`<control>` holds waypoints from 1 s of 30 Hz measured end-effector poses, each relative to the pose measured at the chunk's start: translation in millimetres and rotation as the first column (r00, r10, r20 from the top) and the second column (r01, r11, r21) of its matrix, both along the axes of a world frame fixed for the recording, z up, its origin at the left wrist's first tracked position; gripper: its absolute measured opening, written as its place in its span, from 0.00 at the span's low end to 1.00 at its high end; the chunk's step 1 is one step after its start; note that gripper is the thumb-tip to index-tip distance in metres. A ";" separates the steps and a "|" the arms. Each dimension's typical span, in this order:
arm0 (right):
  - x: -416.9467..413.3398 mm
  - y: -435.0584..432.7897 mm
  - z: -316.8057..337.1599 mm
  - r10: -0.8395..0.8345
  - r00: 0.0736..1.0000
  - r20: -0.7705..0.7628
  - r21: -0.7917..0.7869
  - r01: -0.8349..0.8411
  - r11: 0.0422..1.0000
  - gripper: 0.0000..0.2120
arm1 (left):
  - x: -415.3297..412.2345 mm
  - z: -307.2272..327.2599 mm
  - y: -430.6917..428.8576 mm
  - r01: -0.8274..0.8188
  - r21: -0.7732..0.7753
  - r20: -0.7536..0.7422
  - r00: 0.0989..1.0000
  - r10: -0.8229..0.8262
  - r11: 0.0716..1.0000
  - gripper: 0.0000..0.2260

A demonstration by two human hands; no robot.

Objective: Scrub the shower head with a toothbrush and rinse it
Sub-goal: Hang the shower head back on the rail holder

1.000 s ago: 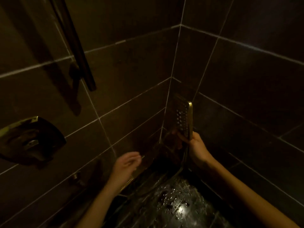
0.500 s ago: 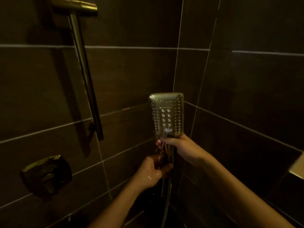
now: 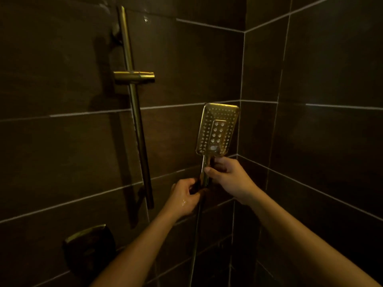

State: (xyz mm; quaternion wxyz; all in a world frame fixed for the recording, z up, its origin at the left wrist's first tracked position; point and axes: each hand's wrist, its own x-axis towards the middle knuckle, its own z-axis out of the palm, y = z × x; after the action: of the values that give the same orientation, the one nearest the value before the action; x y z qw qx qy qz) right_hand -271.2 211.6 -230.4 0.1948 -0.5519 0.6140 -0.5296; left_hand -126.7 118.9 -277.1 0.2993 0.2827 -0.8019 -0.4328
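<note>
Shower head (image 3: 216,129) raised (near corner); both hands' fingers (image 3: 209,169) wrap its handle (image 3: 205,172).

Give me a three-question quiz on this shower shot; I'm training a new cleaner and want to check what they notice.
1. True or false: the shower head sits clipped in the holder on the wall rail.
2. Which of the hands grips the handle just under the spray face? A) right hand B) left hand C) neither
3. Fill in: the spray face, with its nozzles, is turned toward the ____.

Key
1. False. It is held up in the hands, to the right of the rail, and the holder is empty.
2. A. The left hand holds the handle's lower end, where the hose hangs down.
3. Camera.
</note>
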 end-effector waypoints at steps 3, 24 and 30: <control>10.2 -24.3 27.4 0.022 0.999 0.025 -0.040 -0.021 0.999 0.07 | 9.9 28.4 -20.7 0.014 -0.024 -0.036 0.999 -0.015 1.000 0.05; 16.6 -170.0 257.3 0.031 0.999 0.011 -0.324 -0.026 0.946 0.14 | 10.0 263.8 -138.1 -0.154 -0.377 -0.039 0.988 0.150 0.913 0.05; -3.5 -186.9 310.4 0.128 0.992 0.008 -0.444 -0.111 0.889 0.12 | 47.3 288.6 -144.5 -0.302 -0.838 -0.062 0.881 0.468 0.456 0.15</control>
State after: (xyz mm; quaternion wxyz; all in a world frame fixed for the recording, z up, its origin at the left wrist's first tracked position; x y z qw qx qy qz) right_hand -274.6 24.7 80.0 0.1080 -0.6084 0.4388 -0.6524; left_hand -79.4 -25.6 11.5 0.4138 0.3196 -0.8462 0.1025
